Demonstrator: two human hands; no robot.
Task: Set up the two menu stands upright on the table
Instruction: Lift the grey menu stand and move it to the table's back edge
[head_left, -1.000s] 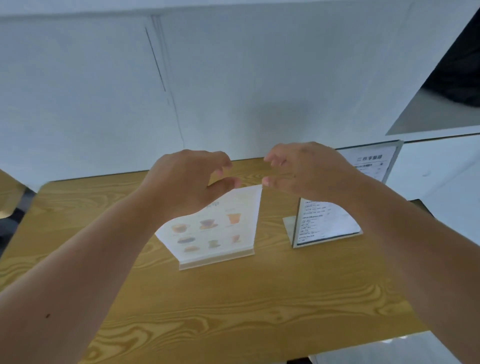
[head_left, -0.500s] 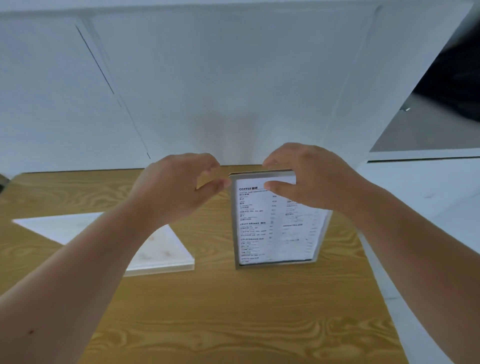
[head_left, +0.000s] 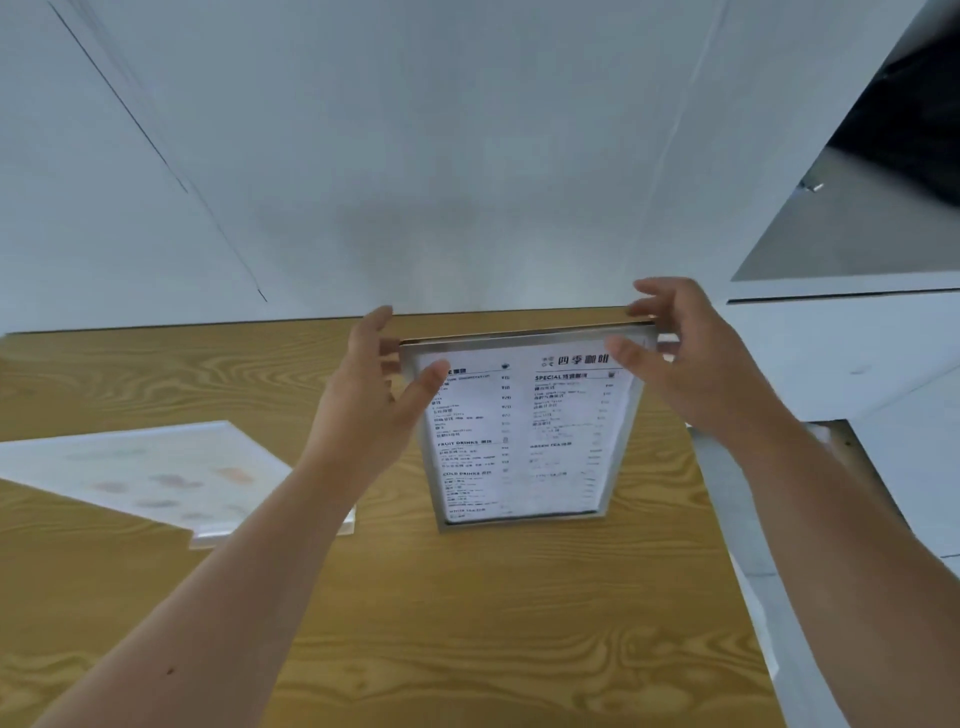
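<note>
Both hands are up at the top corners of the framed menu stand (head_left: 524, 431). The left hand (head_left: 371, 395) has its thumb on the front face near the top left corner and its fingers tucked behind the edge, so that grip looks like a light pinch on the frame. The right hand (head_left: 675, 353) is at the top right corner with the thumb over the front and the fingers spread and curled past the top edge. I honestly can't tell if it's actually clamping or just hovering against it.

The stand sits right between the two hands, long axis running up and down, its bottom edge on the wooden counter (head_left: 467, 623) close to the right edge. It leans back a bit, top away from the camera. Neither hand is really nearer, they're basically mirrored. It's a silver-rimmed frame with a white printed drinks list in two columns, a little blurry.

Off to the left, well apart, the picture menu (head_left: 156, 473) is a clear holder with faded drink pictures. It looks tilted low, and its base is hard to read from here.

My guess is that this one just needs squaring up before they let go.
</note>
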